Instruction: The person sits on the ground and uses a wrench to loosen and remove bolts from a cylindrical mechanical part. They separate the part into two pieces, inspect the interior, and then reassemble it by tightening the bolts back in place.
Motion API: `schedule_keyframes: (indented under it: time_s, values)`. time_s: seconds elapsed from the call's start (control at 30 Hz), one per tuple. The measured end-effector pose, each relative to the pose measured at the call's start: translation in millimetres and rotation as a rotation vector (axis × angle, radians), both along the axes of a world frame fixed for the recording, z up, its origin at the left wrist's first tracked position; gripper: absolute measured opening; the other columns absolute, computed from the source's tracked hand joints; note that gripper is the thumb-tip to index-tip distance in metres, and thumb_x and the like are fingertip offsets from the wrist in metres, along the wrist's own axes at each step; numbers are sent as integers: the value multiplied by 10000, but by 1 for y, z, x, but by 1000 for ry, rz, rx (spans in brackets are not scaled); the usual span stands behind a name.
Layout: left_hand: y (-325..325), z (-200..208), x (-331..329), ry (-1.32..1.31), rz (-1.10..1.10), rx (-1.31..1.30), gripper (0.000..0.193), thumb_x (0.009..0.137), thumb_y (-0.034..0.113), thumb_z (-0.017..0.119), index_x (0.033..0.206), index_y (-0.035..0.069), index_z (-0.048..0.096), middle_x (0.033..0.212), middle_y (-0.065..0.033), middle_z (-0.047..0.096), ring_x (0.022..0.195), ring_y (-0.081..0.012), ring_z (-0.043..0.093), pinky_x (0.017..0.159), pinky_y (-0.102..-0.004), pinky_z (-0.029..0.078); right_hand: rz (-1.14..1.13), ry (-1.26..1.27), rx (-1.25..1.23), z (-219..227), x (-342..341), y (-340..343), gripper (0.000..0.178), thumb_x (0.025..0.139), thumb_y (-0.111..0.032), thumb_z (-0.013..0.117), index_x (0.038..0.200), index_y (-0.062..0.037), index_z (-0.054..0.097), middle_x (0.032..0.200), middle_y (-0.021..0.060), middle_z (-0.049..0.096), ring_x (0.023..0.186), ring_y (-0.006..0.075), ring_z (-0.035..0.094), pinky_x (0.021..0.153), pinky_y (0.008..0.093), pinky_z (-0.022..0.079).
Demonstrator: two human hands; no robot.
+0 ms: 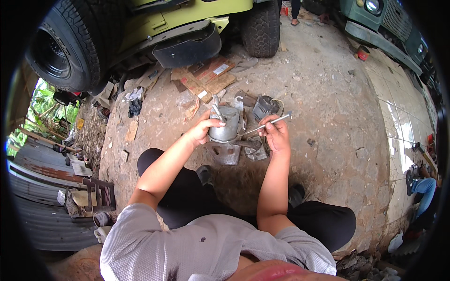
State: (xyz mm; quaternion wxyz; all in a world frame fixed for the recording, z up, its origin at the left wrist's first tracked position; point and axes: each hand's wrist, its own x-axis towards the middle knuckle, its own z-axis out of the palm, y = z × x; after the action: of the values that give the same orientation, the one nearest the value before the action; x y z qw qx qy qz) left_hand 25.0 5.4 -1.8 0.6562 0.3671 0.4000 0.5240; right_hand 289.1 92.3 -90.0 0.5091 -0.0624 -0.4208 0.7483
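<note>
Nearest is a grey shirt [201,243]; beyond it, the left hand [201,131] grips a metal canister [226,125]; right, well apart, the right hand [275,135] pinches a thin rod [284,117]. Work looks underway; what remains, I cannot tell.

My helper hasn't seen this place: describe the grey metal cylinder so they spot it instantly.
From the yellow-green vehicle, come down past the cardboard to the left hand. The metal cylinder is in its grip. Unlike the darker, slotted part at right, it is pale and smoother.
</note>
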Motion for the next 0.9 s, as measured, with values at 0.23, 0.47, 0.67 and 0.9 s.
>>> schedule_keyframes:
  time_s: [0.23, 0.47, 0.67, 0.9]
  values:
    - [5, -5, -4, -94, 12, -78, 800, 808, 35, 700, 1539, 12, 375, 1344, -194, 635, 1216, -329, 661, 1039, -495, 557, -173, -211, 62, -1, -7, 3, 150, 1014, -143, 694, 1068, -4, 679, 895, 69, 727, 792, 129, 658, 706, 263, 503]
    - [3, 2, 0, -65, 23, -24, 675, 845, 113, 703, 1465, -17, 469, 1300, -186, 665, 1167, -322, 688, 1016, -490, 572, -171, -79, -1, -9, -10, 3, 130, 1021, -134, 683, 1094, -26, 681, 905, 71, 729, 780, 113, 646, 688, 239, 477]
    - [6, -4, -5, -124, 56, -22, 635, 838, 150, 728, 1409, -39, 525, 1213, -183, 701, 1075, -307, 721, 938, -482, 606, -133, 5, -24, -8, -12, 5, 172, 1031, -187, 676, 1098, -29, 670, 924, 83, 733, 806, 114, 635, 681, 239, 453]
    - [5, -1, -9, -132, 80, -80, 617, 824, 149, 738, 1376, -48, 547, 1182, -185, 705, 1048, -302, 727, 915, -484, 613, -204, -125, -28, -5, -12, 1, 165, 1022, -171, 683, 1095, -24, 678, 917, 98, 745, 781, 104, 626, 699, 241, 471]
